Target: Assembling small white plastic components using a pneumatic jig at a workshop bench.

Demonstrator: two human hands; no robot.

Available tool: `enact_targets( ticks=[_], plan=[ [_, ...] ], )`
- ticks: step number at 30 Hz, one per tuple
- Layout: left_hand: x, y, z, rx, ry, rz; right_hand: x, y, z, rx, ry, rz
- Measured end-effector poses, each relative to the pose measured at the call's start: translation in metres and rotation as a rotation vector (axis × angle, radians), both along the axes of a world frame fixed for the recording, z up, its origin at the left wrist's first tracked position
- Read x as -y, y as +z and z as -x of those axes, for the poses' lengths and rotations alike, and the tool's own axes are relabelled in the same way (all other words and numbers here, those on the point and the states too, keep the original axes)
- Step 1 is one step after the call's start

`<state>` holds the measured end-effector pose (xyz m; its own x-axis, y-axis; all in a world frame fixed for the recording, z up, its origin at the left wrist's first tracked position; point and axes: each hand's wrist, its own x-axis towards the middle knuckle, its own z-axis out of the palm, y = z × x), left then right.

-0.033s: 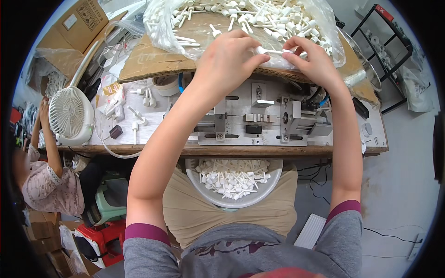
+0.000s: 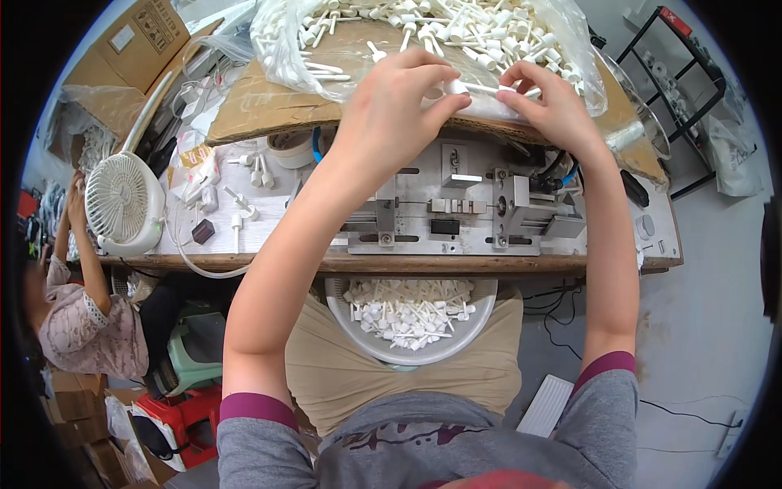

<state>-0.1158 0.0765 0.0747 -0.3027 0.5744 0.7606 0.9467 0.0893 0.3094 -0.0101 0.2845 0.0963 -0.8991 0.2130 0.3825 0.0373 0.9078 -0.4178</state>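
Between my two hands stretches a white plastic stick piece with a thicker, cap-like end (image 2: 481, 88), held level over the edge of the cardboard (image 2: 269, 102). My left hand (image 2: 399, 98) pinches its thick end between thumb and fingers. The other end sits in the fingertips of my right hand (image 2: 547, 102). Behind my hands, many similar white pieces (image 2: 456, 28) lie heaped on clear plastic sheeting. Below them on the bench stands a metal fixture (image 2: 444, 208) with clamps and a small block in its middle.
A basin (image 2: 490, 314) of white pieces rests on my lap. A white fan (image 2: 124, 204), a tape roll (image 2: 291, 149) and loose white parts (image 2: 262, 173) occupy the bench's left. Further left, another person's arm (image 2: 90, 269) reaches up. A black rack (image 2: 692, 81) stands at right.
My hands and the white piece have barely shifted; both hands still hold it in the same place.
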Motion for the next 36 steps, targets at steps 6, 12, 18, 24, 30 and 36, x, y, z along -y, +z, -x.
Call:
enact_targets(
  ticks=[6, 12, 18, 24, 30, 36],
  plan=[
    [0.05, -0.008, -0.071, -0.121, -0.048, 0.048, -0.005, -0.013, -0.003, -0.308, 0.107, -0.144],
    [0.065, -0.069, -0.113, -0.111, 0.027, 0.314, 0.035, 0.004, -0.026, -0.184, -0.031, 0.056],
    [0.047, -0.083, -0.113, -0.145, 0.055, 0.426, 0.043, 0.011, -0.045, -0.068, 0.125, 0.482],
    [0.049, -0.085, -0.113, -0.172, 0.101, 0.362, 0.049, 0.004, -0.067, -0.089, 0.157, 0.646],
    [0.045, -0.072, -0.112, -0.196, 0.073, 0.444, 0.054, -0.015, -0.085, -0.139, 0.054, 0.673],
    [0.047, -0.075, -0.109, -0.168, 0.062, 0.441, 0.079, -0.041, -0.104, -0.22, 0.161, 0.558]
  ],
)
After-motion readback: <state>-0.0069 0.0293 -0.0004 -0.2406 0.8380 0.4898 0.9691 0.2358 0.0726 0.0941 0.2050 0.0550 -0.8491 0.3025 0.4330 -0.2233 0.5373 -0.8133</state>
